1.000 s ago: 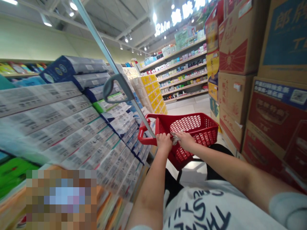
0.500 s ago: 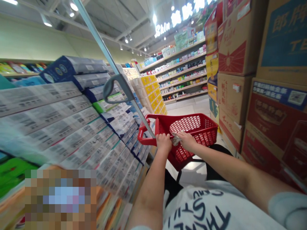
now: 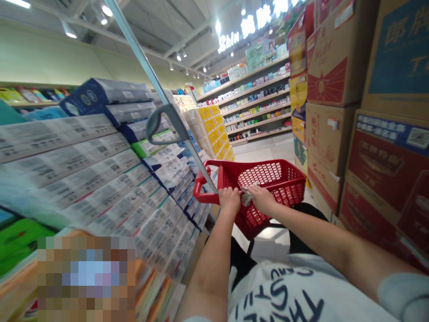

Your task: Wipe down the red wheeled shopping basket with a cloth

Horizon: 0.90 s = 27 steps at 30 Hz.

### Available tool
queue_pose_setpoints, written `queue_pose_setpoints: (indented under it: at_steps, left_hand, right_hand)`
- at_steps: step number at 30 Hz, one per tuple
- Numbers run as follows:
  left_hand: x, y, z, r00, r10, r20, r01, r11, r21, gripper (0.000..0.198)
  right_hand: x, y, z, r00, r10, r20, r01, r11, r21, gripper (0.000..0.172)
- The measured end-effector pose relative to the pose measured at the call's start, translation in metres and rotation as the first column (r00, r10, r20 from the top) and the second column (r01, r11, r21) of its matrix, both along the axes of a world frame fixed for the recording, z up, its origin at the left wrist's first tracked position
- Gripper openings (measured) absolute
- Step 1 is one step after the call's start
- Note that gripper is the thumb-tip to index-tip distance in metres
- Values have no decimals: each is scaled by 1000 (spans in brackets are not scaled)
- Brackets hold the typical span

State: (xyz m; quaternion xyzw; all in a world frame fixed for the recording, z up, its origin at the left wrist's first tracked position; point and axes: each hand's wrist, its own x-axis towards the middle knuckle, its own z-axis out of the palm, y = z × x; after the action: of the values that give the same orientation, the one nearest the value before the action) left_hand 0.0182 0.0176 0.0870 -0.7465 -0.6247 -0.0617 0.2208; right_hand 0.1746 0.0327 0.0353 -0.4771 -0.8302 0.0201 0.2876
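A red plastic shopping basket (image 3: 295, 190) with perforated walls stands tilted in front of me, with no goods visible in it. My left hand (image 3: 229, 199) is closed over its near rim, close to the foot of the metal pole. Just to the right, my right hand (image 3: 263, 199) presses a crumpled whitish cloth (image 3: 247, 197) against the same rim. From the basket's left end rises a long metal pole handle (image 3: 140, 58) with a grey grip loop (image 3: 169, 125) partway along it.
Stacked paper packs (image 3: 67, 165) line the left side. Cardboard cartons (image 3: 330, 129) are piled high close on the right. Ahead, past pale floor (image 3: 261, 145), are shelves of small goods (image 3: 258, 96). A blurred-out patch (image 3: 86, 277) covers the lower left.
The whole view has shifted very slightly to the right. Both hands stay on the basket's rim, and the cloth looks bunched a little differently.
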Motion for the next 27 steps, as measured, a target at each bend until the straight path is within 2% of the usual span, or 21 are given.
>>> queue_pose_setpoints:
  at_steps: [4, 11, 16, 20, 27]
  left_hand:
    - [2, -1, 1, 1000, 8, 6, -8, 1000, -2, 37]
    - [0, -2, 0, 1000, -6, -2, 6, 1000, 25, 40]
    - [1, -1, 0, 1000, -1, -4, 1, 1000, 12, 37]
    - [1, -2, 1, 1000, -8, -4, 8, 1000, 17, 39]
    - [1, -3, 1, 1000, 10, -8, -10, 1000, 0, 35]
  right_hand:
    - [-2, 1, -1, 1000, -16, -4, 16, 1000, -11, 51]
    - [5, 1, -8, 999, 21, -31, -18, 997, 78, 58]
    - [2, 4, -8, 999, 31, -44, -28, 998, 65, 54]
    - [2, 4, -11, 998, 46, -49, -40, 993, 114, 56]
    - [-3, 2, -13, 999, 38, -10, -37, 997, 69, 55]
